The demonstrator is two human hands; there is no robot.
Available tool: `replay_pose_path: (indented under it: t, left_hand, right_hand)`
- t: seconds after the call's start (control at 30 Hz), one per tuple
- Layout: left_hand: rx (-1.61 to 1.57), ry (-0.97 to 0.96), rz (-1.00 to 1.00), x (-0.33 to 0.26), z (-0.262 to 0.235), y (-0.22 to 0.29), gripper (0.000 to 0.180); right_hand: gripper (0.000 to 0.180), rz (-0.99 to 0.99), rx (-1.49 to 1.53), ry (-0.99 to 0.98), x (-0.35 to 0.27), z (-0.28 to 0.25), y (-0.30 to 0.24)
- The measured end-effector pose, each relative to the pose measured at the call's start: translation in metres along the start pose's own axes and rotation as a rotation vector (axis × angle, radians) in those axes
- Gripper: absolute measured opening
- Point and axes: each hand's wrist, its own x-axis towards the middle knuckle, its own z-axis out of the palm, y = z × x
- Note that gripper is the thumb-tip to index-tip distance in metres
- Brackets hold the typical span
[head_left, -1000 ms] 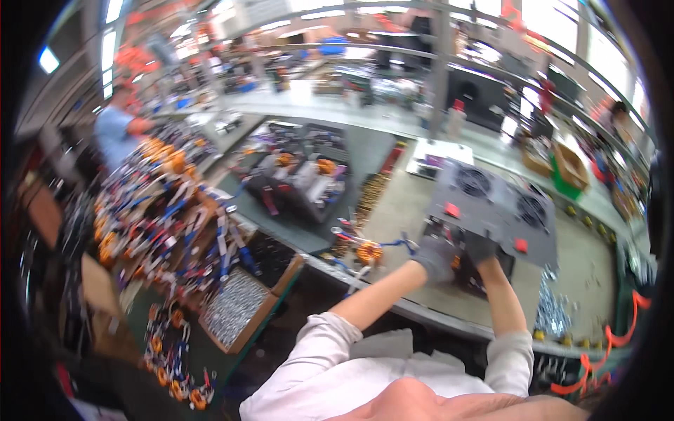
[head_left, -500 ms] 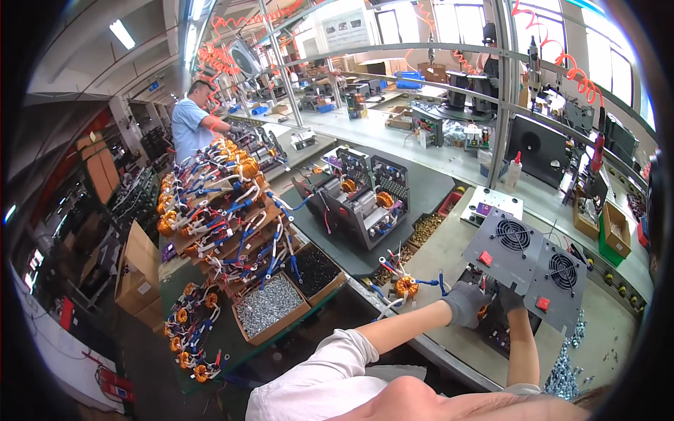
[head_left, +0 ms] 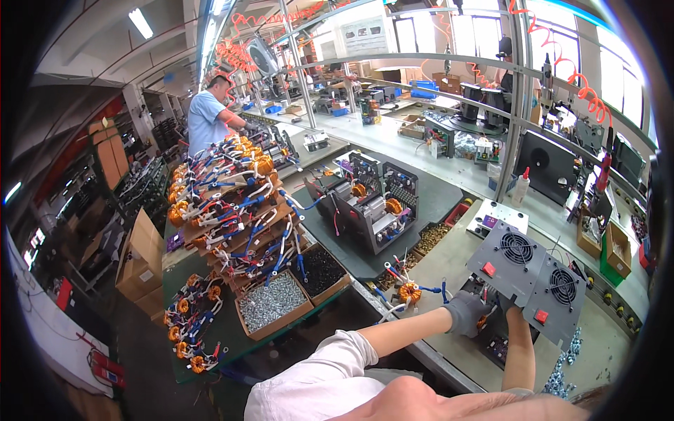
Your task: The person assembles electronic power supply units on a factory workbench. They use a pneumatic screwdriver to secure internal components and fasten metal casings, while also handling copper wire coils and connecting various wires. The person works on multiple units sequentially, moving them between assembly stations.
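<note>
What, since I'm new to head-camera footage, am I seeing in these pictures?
There's no machine here: these are a person's own two hands, viewed from a wide camera on their head, which makes straight edges look curved. The left hand, in a gray glove, is beside two gray panels with fans; the right hand is mostly hidden beneath them. What either grips is unclear. On the bench, a wired coil lies to the left, small silvery parts to the right.
</note>
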Motion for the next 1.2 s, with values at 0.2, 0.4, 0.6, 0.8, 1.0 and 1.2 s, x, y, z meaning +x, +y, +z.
replay_pose_path:
  t: [0.2, 0.4, 0.6, 0.8, 1.0, 1.2]
  left_hand:
    - [0.026, 0.029, 0.007, 0.006, 0.014, -0.004, 0.064]
    - [0.006, 0.313, -0.006, -0.011, 0.018, -0.005, 0.060]
    - [-0.187, 0.554, -0.102, -0.054, 0.030, -0.029, 0.057]
    - [0.063, 0.607, -0.541, -0.087, 0.084, -0.096, 0.067]
    - [0.065, 0.326, -0.719, -0.076, 0.079, -0.094, 0.081]
    - [-0.170, 0.302, -0.770, -0.077, 0.073, -0.101, 0.094]
  right_hand:
    - [0.034, -0.012, 0.000, -0.016, 0.012, 0.002, -0.006]
    - [0.035, -0.030, -0.008, -0.017, 0.025, -0.001, -0.012]
    - [0.036, -0.029, -0.012, -0.005, 0.034, -0.004, -0.023]
    - [0.037, -0.015, -0.001, -0.029, 0.012, -0.056, -0.050]
    - [0.037, 0.224, 0.103, -0.312, -0.006, -0.162, -0.144]
    - [0.028, 0.472, 0.525, -0.443, -0.037, -0.182, -0.161]
